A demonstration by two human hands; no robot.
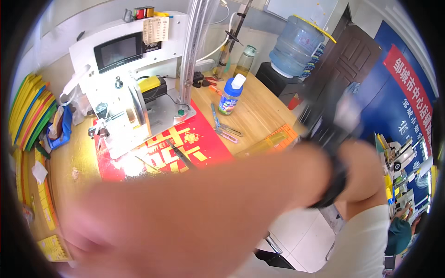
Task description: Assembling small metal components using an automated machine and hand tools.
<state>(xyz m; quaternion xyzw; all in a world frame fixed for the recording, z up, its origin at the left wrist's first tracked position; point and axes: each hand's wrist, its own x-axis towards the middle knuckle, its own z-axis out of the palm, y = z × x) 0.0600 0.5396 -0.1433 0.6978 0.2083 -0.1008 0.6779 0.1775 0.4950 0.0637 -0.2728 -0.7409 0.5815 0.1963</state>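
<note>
A large blurred hand, which I take for my right hand (171, 217), fills the lower part of the view, close to the camera. Its arm comes from a white sleeve (361, 248) at the lower right and wears a black wristband (334, 178). The fingers are smeared, and anything in them is hidden. A dark blurred shape above the wrist cannot be made out. Beyond the hand, dark tweezers (181, 155) lie on a red mat (211, 143) with gold characters. Pliers with pink and blue handles (226, 131) rest beside the mat. My left hand does not show.
A white bench machine (169, 32) with a small dark screen (119, 52) stands brightly lit behind the mat. On the wooden table (259, 99) are a blue-capped bottle (230, 95) and an orange-edged ruler-like strip (278, 138). Curved coloured racks (32, 111) stand left; a water dispenser (294, 51) stands back right.
</note>
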